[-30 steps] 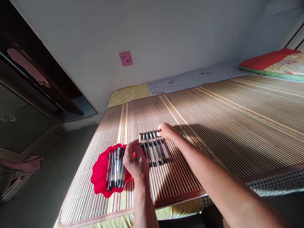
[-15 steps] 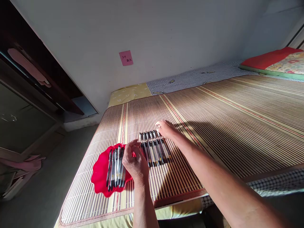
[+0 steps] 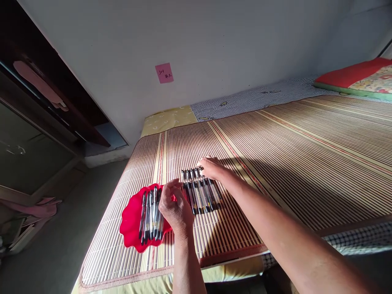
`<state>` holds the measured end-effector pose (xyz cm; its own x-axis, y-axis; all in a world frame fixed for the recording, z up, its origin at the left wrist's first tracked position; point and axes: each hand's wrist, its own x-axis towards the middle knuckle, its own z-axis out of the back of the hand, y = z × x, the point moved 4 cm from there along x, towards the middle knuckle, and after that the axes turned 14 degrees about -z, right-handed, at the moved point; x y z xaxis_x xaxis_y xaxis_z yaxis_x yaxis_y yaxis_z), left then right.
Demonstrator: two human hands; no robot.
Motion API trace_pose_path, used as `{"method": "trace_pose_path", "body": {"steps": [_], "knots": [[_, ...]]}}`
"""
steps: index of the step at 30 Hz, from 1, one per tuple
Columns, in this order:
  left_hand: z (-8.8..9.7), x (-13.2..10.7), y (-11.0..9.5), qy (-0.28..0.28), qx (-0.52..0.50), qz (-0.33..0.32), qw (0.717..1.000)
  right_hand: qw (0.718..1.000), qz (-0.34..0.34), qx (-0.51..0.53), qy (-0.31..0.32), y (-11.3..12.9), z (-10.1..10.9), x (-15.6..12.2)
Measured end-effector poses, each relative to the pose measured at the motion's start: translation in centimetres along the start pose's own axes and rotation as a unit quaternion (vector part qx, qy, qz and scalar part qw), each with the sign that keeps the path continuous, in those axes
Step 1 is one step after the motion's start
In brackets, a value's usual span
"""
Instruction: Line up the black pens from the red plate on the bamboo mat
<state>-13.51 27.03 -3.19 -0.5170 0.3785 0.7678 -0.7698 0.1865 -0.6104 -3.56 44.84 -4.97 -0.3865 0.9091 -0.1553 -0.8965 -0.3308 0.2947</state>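
Pen row (image 3: pixel 200 194) under open right hand (image 3: pixel 211 168); left hand (image 3: pixel 175 206) curled by red tray (image 3: pixel 131 222), grip unclear.

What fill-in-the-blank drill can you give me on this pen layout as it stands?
1. The loose pens lie in a ____ tray.
2. The right hand touches the row of pens, which lies on the bamboo mat to the ____ of the tray.
3. The left hand sits at the ____'s edge, next to the row of pens.
4. The sticky note on the wall is ____.
Missing words: red; right; tray; pink.
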Motion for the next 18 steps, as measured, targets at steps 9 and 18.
{"method": "trace_pose_path", "body": {"steps": [9, 18], "knots": [[0.2, 0.1, 0.0, -0.001, -0.007, 0.008, 1.000, 0.998, 0.050, 0.039, 0.003, 1.7, -0.5, 0.8], [0.7, 0.1, 0.5, -0.013, -0.013, 0.018, 1.000, 0.990, 0.094, 0.091, 0.047, 4.7, -1.1, 2.0]]}}
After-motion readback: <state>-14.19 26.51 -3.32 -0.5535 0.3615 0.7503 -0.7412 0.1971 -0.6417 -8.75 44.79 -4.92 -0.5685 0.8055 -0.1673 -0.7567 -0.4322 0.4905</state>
